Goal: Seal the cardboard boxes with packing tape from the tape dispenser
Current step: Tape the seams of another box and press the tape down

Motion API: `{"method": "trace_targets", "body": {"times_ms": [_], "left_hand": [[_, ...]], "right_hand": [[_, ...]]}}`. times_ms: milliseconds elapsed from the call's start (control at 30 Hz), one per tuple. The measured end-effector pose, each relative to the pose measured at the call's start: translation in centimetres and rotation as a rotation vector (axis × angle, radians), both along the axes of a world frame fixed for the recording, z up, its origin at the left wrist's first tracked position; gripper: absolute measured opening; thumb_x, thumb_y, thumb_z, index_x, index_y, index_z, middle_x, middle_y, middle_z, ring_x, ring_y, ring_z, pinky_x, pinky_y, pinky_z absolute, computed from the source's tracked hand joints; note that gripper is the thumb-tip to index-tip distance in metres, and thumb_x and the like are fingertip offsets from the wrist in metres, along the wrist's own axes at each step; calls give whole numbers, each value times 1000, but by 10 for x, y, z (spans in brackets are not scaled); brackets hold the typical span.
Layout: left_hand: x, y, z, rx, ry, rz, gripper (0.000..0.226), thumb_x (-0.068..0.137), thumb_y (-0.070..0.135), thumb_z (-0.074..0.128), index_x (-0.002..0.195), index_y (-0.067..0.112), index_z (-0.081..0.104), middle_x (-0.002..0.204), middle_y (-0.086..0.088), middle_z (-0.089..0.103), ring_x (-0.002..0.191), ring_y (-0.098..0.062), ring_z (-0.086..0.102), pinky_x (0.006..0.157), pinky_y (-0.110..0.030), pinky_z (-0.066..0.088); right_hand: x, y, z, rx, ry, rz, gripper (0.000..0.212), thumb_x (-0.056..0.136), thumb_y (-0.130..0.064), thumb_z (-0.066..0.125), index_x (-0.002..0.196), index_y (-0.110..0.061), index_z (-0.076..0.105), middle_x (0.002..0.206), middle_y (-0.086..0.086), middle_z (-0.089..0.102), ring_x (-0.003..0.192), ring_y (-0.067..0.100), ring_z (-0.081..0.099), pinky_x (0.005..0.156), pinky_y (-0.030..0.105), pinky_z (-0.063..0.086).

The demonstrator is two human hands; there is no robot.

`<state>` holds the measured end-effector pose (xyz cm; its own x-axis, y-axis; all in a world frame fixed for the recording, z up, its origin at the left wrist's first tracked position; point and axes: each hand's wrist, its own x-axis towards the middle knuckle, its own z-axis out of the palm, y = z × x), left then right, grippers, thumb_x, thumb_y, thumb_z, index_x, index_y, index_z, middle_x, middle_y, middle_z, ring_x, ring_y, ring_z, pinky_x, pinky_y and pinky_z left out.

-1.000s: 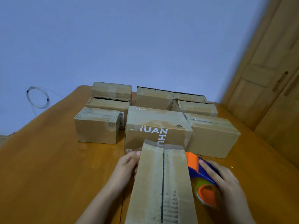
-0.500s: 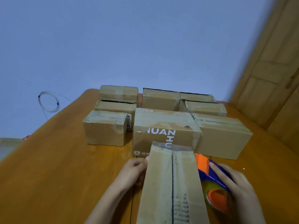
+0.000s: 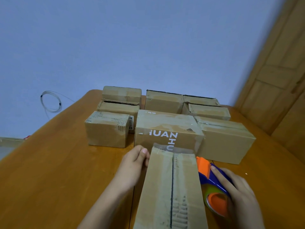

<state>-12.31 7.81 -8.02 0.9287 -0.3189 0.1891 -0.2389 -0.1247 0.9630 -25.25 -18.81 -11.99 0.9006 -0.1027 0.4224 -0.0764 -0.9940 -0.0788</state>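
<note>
Steadying the near cardboard box (image 3: 171, 189) at its far left corner, the left hand (image 3: 133, 164) pinched the edge, thumb on top. The right hand (image 3: 237, 192) curled round the blue-and-orange tape dispenser (image 3: 212, 185), just beside the box's right wall on the wooden table (image 3: 57, 171). The centre seam looked untaped, though a clear strip seemed to hang off the far end. Light and stiff, the box would likely slide under the tape's pull, so bracing its side walls seemed wise.
</note>
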Motion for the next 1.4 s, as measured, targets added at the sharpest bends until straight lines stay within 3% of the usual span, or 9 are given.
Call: {"method": "trace_targets", "body": {"times_ms": [133, 267, 367, 567, 733, 833, 1000, 1233, 1400], "left_hand": [[-5, 7, 31, 153, 60, -79, 22, 100, 36, 40, 102, 21, 56, 92, 6, 61, 87, -10, 58, 72, -26, 47], [6, 11, 51, 411, 24, -181, 61, 85, 65, 42, 128, 22, 45, 123, 14, 51, 109, -3, 50, 89, -21, 41], [18, 17, 59, 621, -49, -284, 87, 80, 69, 51, 147, 20, 25, 146, 7, 33, 130, -12, 39, 109, -33, 34], [25, 16, 88, 1036, -127, -405, 85, 89, 59, 49, 151, 23, 4, 151, -6, 25, 130, -21, 42, 108, -35, 34], [6, -3, 91, 1208, -269, -193, 103, 76, 82, 39, 151, 20, 4, 143, -17, 40, 125, -31, 47, 99, -43, 45], [-10, -17, 78, 1200, -389, -74, 105, 73, 86, 32, 152, 24, 0, 157, -11, 20, 141, -32, 24, 106, -52, 34], [-3, -22, 57, 1192, -315, -74, 107, 74, 86, 33, 151, 29, -14, 162, -6, -8, 148, -30, 0, 115, -58, 10], [-4, -27, 52, 1098, -324, 29, 108, 75, 80, 44, 150, 28, -13, 161, -6, -7, 147, -33, 6, 112, -55, 18], [-1, -32, 50, 1094, -302, 53, 113, 71, 79, 52, 150, 31, -12, 161, -4, -11, 146, -36, 6, 110, -58, 18]], "right_hand": [[2, 6, -1, -4, -50, 8, 147, 34, -8, 97, 150, -42, 13, 115, 10, 62, 102, 21, 43, 60, 44, 56], [6, 20, -6, -42, -113, 29, 138, 34, -7, 96, 149, -38, 24, 116, 6, 57, 101, 21, 46, 61, 41, 55], [8, 36, -8, -74, -146, 9, 122, 30, -7, 96, 137, -25, 42, 108, 10, 64, 95, 26, 57, 59, 39, 55], [10, 60, -7, -66, -176, -14, 117, 26, -19, 98, 131, -19, 47, 106, 10, 67, 98, 20, 45, 55, 34, 55], [6, 72, -3, -48, -122, -27, 113, 32, -27, 97, 132, -19, 46, 109, 8, 67, 88, 24, 65, 53, 30, 55], [-1, 75, -3, 7, -132, -9, 108, 42, -18, 94, 137, -20, 42, 120, 6, 63, 93, 25, 66, 60, 31, 56], [-4, 75, -4, -66, -138, 75, 109, 44, -17, 94, 139, -27, 40, 139, 1, 43, 111, 23, 45, 68, 34, 55], [-3, 71, -5, -18, -79, 67, 119, 44, -11, 94, 142, -36, 33, 142, -3, 40, 108, 22, 42, 67, 33, 52], [-1, 69, -6, -4, -71, 79, 123, 44, 4, 89, 144, -38, 32, 146, -5, 37, 104, 29, 55, 68, 35, 50]]}}
